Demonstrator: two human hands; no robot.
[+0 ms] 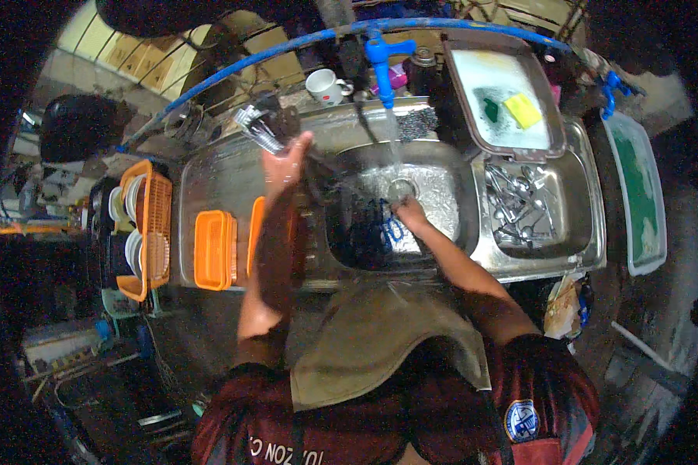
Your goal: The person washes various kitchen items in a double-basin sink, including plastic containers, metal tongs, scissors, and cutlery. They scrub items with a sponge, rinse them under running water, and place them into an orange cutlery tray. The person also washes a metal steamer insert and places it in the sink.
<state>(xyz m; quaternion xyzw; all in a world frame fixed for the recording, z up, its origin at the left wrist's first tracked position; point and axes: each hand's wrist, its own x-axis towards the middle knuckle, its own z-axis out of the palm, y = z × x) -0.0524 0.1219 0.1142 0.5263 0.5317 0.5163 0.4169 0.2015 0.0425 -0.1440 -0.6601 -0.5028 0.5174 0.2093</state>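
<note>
My left hand [284,161] is stretched over the far left part of the steel drainboard. At its fingers is a bundle of shiny metal cutlery [260,129], blurred, beside a dark container; whether the fingers still grip it is unclear. My right hand [410,214] reaches down into the middle sink basin [436,244], close to a round drain [403,189], and its fingertips are hard to make out. Water runs from the blue tap [382,75] into this basin. Something blue [392,230] shows beside my right hand.
Loose spoons and forks [517,200] lie in the right basin. Above it sits a brown tub [459,87] of suds with a yellow sponge [522,111]. Orange baskets [215,250] stand on the drainboard; a plate rack [158,203] is farther left. A white mug [324,87] stands behind.
</note>
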